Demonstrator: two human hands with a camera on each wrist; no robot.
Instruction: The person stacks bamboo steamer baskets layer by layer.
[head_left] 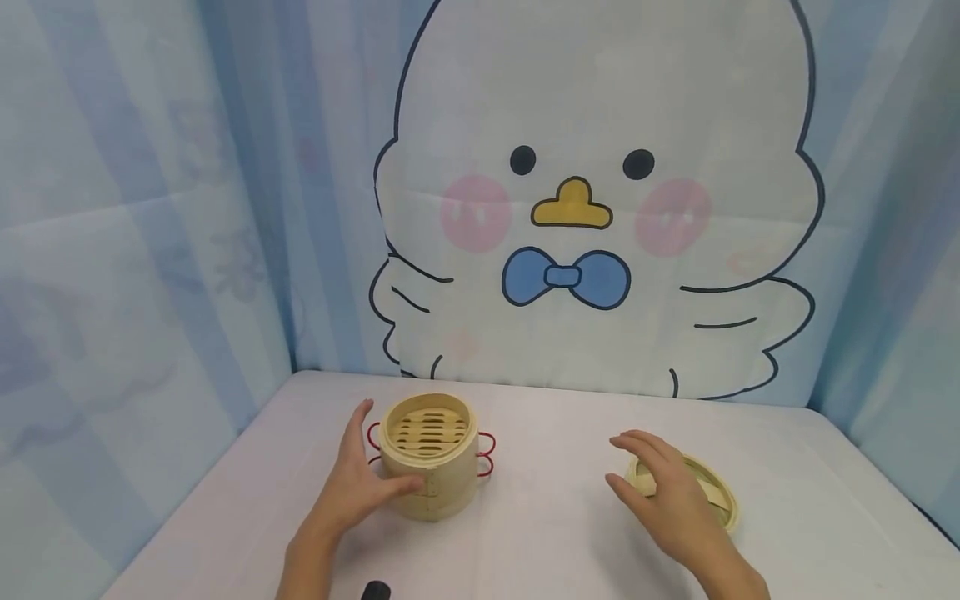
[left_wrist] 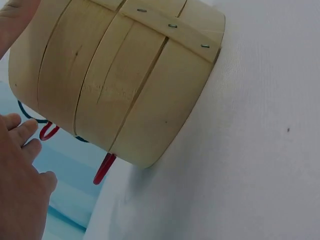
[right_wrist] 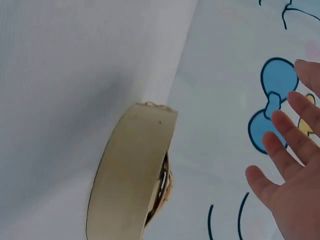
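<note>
A stacked bamboo steamer [head_left: 442, 487] with red loop handles [head_left: 486, 454] on its sides stands left of centre on the table; its slatted inner floor shows from above. My left hand [head_left: 358, 483] is at its left side, thumb across the front and fingers spread; whether it touches the wall I cannot tell. In the left wrist view the steamer's stapled seam [left_wrist: 172, 26] faces the camera. To the right, the round bamboo lid [head_left: 712, 487] lies on the table. My right hand [head_left: 667, 500] hovers over it with fingers spread, holding nothing, and hides part of it.
A white cloth covers the table [head_left: 555, 533]. At the near edge a small black object [head_left: 377, 591] pokes into view. Behind stands a curtain [head_left: 570, 350] with a cartoon bird, and more curtains hang at both sides.
</note>
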